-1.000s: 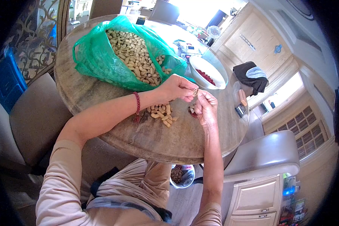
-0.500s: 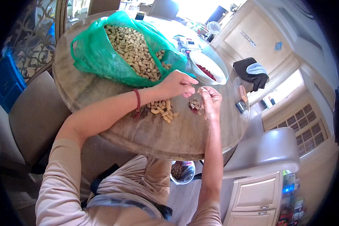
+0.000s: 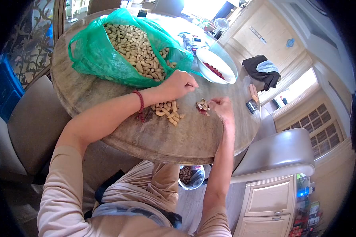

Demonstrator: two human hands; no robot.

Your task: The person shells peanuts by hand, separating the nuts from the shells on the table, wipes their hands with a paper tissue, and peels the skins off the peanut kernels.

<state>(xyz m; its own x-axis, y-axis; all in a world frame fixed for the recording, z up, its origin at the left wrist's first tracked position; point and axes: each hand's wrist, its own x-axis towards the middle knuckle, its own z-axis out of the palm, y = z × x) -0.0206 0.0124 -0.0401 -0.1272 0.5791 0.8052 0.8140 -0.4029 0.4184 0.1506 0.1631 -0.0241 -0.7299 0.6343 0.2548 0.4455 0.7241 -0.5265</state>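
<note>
My left hand (image 3: pixel 180 85), with a red bracelet above its wrist, is closed over the table between the green bag and the loose peanuts; what it holds, if anything, is hidden. My right hand (image 3: pixel 222 108) has its fingers pinched at the right edge of a small heap of shells and red kernels (image 3: pixel 202 106). Whether something is between those fingertips is too small to tell. Unshelled peanuts (image 3: pixel 169 112) lie in a small pile below my left hand. The green plastic bag (image 3: pixel 95 55) stands open, full of peanuts. Red kernels lie in the white bowl (image 3: pixel 229 75).
The round table (image 3: pixel 154 146) spans the middle. A phone-like dark object (image 3: pixel 251 106) lies near its right edge. Below the table stands a bin (image 3: pixel 197 179) with shells inside. A chair (image 3: pixel 279 152) is at the right, another (image 3: pixel 35 122) at the left.
My hands have come apart. My left hand has moved slightly left and closed; my right hand has lowered to the shell heap. The view has shifted a little.
</note>
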